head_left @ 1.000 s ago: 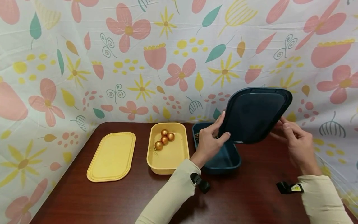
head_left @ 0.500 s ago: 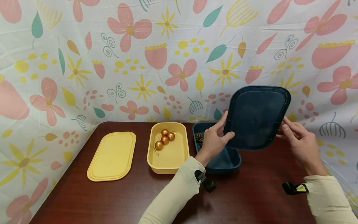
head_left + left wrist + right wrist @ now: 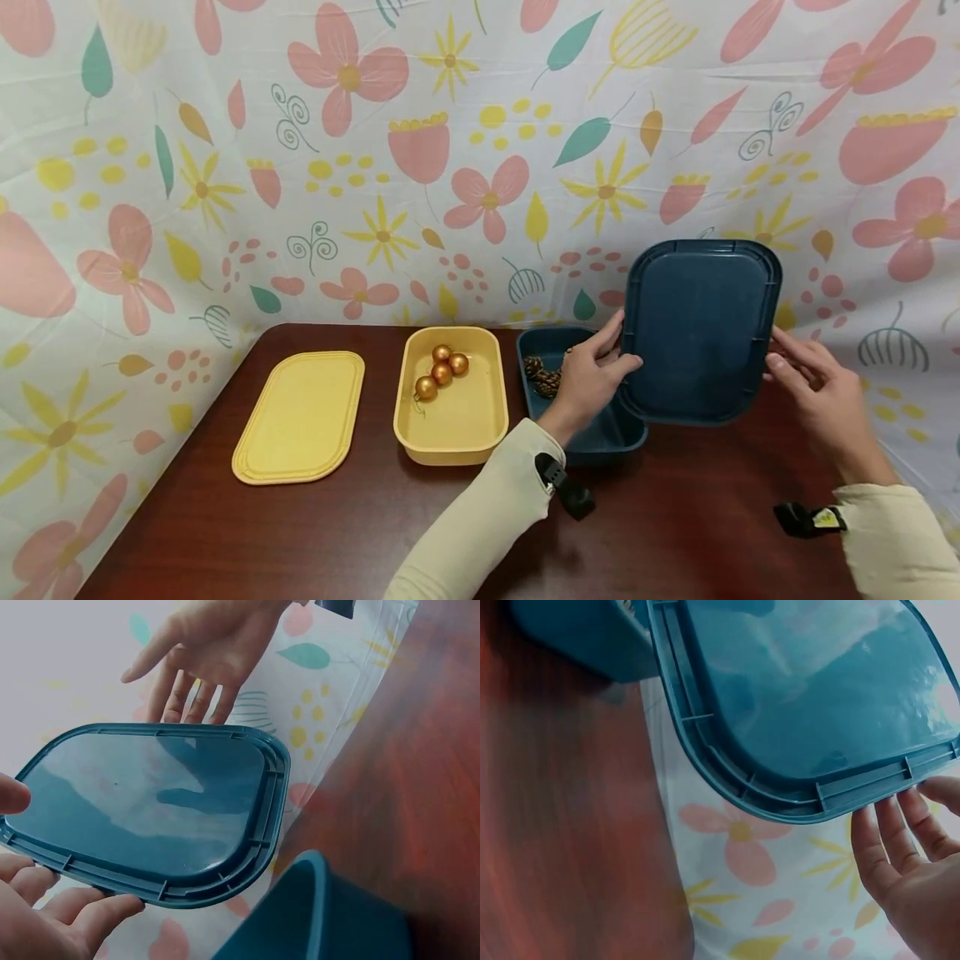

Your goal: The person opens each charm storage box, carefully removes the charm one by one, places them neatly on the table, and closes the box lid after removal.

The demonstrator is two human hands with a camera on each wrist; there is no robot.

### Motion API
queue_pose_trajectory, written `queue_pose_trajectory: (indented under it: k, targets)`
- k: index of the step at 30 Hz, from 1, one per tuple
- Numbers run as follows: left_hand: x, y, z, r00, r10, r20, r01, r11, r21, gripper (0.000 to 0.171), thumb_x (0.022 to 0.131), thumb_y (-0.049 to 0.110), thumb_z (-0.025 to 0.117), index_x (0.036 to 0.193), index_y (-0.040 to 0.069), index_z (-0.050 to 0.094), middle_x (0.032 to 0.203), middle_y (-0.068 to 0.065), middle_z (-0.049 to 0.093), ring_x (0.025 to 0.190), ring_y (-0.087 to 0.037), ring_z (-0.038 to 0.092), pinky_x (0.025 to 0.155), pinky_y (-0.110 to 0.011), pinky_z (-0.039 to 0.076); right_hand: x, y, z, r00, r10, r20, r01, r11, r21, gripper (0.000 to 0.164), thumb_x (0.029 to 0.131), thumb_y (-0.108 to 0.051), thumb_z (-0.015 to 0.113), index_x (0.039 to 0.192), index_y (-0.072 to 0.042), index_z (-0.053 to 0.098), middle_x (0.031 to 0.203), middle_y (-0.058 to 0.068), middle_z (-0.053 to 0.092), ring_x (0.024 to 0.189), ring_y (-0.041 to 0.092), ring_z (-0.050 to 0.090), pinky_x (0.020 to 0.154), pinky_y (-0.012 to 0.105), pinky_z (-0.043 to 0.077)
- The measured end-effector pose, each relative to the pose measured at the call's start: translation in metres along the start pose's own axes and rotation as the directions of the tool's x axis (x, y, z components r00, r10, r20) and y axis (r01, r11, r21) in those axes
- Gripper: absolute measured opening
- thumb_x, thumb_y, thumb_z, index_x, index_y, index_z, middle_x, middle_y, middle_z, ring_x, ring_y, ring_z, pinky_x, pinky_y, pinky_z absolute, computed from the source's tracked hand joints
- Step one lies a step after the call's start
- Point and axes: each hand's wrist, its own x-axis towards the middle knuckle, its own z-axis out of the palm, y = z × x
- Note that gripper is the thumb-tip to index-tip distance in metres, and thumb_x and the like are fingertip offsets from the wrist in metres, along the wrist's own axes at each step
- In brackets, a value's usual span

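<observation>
A dark blue lid (image 3: 701, 333) is held up nearly upright over the right part of the table, its ribbed rim side showing. My left hand (image 3: 592, 379) grips its left edge, thumb in front and fingers behind. At the opposite edge, the fingertips of my right hand (image 3: 825, 400) touch the rim; in the left wrist view those fingers (image 3: 180, 697) look extended, with the thumb apart from the lid. Behind and below my left hand stands a blue box (image 3: 600, 446), partly hidden by hand and lid. Brown pine cones (image 3: 543, 379) lie inside it.
A yellow box (image 3: 450, 454) left of the blue one contains several shiny gold ball ornaments (image 3: 442, 373). Farther left, a yellow lid (image 3: 300, 417) lies flat on the dark wooden table (image 3: 322, 533). A flowered cloth (image 3: 480, 200) hangs behind the table.
The blue lid has turned from tilted to nearly upright and shifted slightly right and down. Both hands moved right with it, and more of the pine cones shows.
</observation>
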Motion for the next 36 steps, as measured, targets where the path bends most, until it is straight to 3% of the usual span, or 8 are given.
queue_pose_trajectory:
  k: [3,10,17,26,30,31,33,36]
  targets:
    - [0.0,-0.002,0.004,0.999,-0.049,-0.004,0.048,0.998,-0.033,0.062,0.096,0.02,0.064,0.149,0.043,0.043,0.155,0.018,0.045,0.141,-0.005,0.048,0.108,-0.019,0.048,-0.004,0.003,-0.004,1.0,0.027,-0.005,-0.028,0.991,-0.132,0.052,0.1,-0.002,0.057,0.15,-0.004,0.045,0.122,-0.02,0.052,0.101,-0.014,0.056,0.084,-0.004,0.043]
    - [0.0,-0.007,0.012,0.993,-0.11,-0.033,0.109,0.994,-0.026,0.06,0.093,0.022,0.068,0.145,0.045,0.049,0.149,0.02,0.051,0.137,-0.013,0.055,0.096,-0.025,0.056,-0.011,0.01,-0.013,0.994,0.1,0.032,-0.094,0.983,-0.16,0.072,0.091,0.003,0.069,0.155,-0.01,0.038,0.121,-0.022,0.048,0.104,-0.017,0.054,0.082,-0.005,0.043]
    - [0.0,-0.01,0.019,0.99,-0.139,-0.02,0.139,0.99,-0.002,0.065,0.092,0.018,0.071,0.147,0.043,0.047,0.152,0.013,0.05,0.138,-0.016,0.054,0.107,-0.03,0.052,-0.018,0.02,-0.018,0.99,0.116,0.084,-0.091,0.962,-0.256,0.089,0.084,0.002,0.077,0.158,-0.012,0.029,0.121,-0.028,0.039,0.097,-0.023,0.052,0.078,-0.004,0.044]
    - [0.007,-0.01,0.031,0.974,-0.226,-0.024,0.227,0.97,0.086,0.07,0.089,0.019,0.074,0.148,0.042,0.045,0.151,0.016,0.05,0.135,-0.017,0.057,0.1,-0.033,0.057,-0.027,0.033,-0.03,0.966,0.209,0.152,-0.145,0.925,-0.35,0.088,0.092,-0.016,0.074,0.16,-0.03,0.021,0.133,-0.036,0.03,0.107,-0.03,0.033,0.078,-0.007,0.033]
    - [0.009,-0.01,0.036,0.965,-0.262,-0.021,0.263,0.957,0.123,0.072,0.088,0.021,0.074,0.15,0.042,0.043,0.152,0.015,0.05,0.134,-0.012,0.058,0.1,-0.032,0.057,-0.034,0.04,-0.033,0.948,0.258,0.187,-0.162,0.896,-0.415,0.088,0.094,-0.025,0.072,0.16,-0.035,0.015,0.158,-0.02,0.023,0.151,0.012,0.027,0.117,0.041,0.035]
    - [0.009,-0.009,0.036,0.963,-0.268,-0.019,0.268,0.955,0.13,0.072,0.088,0.022,0.075,0.15,0.042,0.043,0.152,0.014,0.05,0.134,-0.012,0.057,0.1,-0.032,0.057,-0.035,0.041,-0.034,0.945,0.267,0.19,-0.167,0.892,-0.421,0.087,0.095,-0.026,0.071,0.16,-0.035,0.014,0.161,-0.02,0.019,0.154,0.025,0.021,0.114,0.056,0.031]
    - [0.009,-0.009,0.037,0.959,-0.281,-0.013,0.281,0.95,0.137,0.073,0.088,0.024,0.075,0.15,0.042,0.042,0.152,0.014,0.05,0.135,-0.012,0.057,0.101,-0.032,0.057,-0.037,0.041,-0.035,0.942,0.271,0.197,-0.167,0.89,-0.424,0.086,0.096,-0.026,0.069,0.16,-0.036,0.013,0.161,-0.021,0.018,0.156,0.024,0.016,0.112,0.057,0.033]
    - [0.01,-0.01,0.037,0.954,-0.3,0.025,0.294,0.947,0.132,0.077,0.087,0.025,0.077,0.152,0.04,0.039,0.155,0.014,0.046,0.138,-0.013,0.054,0.103,-0.033,0.055,-0.039,0.042,-0.036,0.95,0.221,0.221,-0.128,0.92,-0.372,0.082,0.097,-0.017,0.066,0.161,-0.033,0.016,0.15,-0.031,0.024,0.137,-0.019,0.026,0.099,0.011,0.041]
